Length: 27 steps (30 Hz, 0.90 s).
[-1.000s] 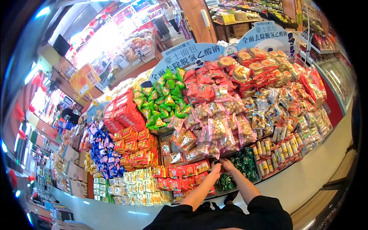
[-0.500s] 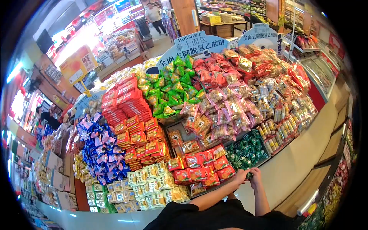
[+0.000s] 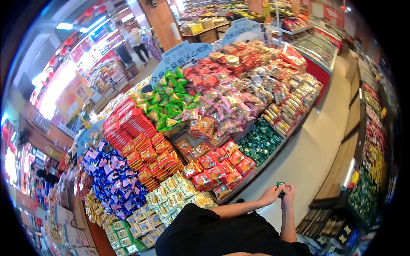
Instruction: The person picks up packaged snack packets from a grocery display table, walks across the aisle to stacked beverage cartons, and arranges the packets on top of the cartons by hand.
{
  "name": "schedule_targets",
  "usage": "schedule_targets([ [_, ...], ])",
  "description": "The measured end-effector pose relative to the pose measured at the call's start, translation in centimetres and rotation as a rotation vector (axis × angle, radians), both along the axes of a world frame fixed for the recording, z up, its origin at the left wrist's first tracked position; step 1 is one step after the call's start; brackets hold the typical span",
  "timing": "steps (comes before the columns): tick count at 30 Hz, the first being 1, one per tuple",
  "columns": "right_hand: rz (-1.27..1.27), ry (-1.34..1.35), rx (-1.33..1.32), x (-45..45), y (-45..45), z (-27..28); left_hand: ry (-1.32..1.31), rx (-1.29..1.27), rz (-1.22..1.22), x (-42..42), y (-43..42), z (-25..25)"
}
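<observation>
Both hands, left (image 3: 269, 196) and right (image 3: 288, 194), pinch a small green packet (image 3: 280, 186) at their fingertips, out over the pale floor (image 3: 308, 164); its print is too small for me to read. Just beyond, compartments of the display hold dark green packets (image 3: 259, 144) and red packets (image 3: 222, 167). Green pouches (image 3: 170, 99) heap higher up. Behind stands a blue sign (image 3: 181, 56), "全面" legible, the rest blurred; farther off, a person (image 3: 136, 42) in a pale top.
</observation>
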State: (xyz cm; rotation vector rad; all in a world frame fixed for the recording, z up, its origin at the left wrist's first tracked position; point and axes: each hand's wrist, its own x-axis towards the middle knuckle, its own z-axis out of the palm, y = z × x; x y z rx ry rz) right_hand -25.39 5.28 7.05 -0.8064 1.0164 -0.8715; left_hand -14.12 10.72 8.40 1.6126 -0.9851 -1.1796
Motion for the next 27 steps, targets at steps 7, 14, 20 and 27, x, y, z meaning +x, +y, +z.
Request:
schedule_targets([
  [7,-0.240,-0.032,0.062,-10.4,10.1,1.2,0.217,-0.062,-0.253,-10.4,6.3,-1.9],
  [14,-0.274,0.018,0.103,-22.6,25.4,3.4,0.437,-0.073,-0.541,-22.3,18.4,-1.1],
  [20,-0.611,-0.037,0.071,-30.2,37.8,1.3,0.309,0.058,-0.852,-29.9,27.4,-1.3],
  [27,-0.993,-0.174,0.063,-35.4,49.1,0.8,0.294,0.325,-1.219,-37.6,34.1,-1.7],
])
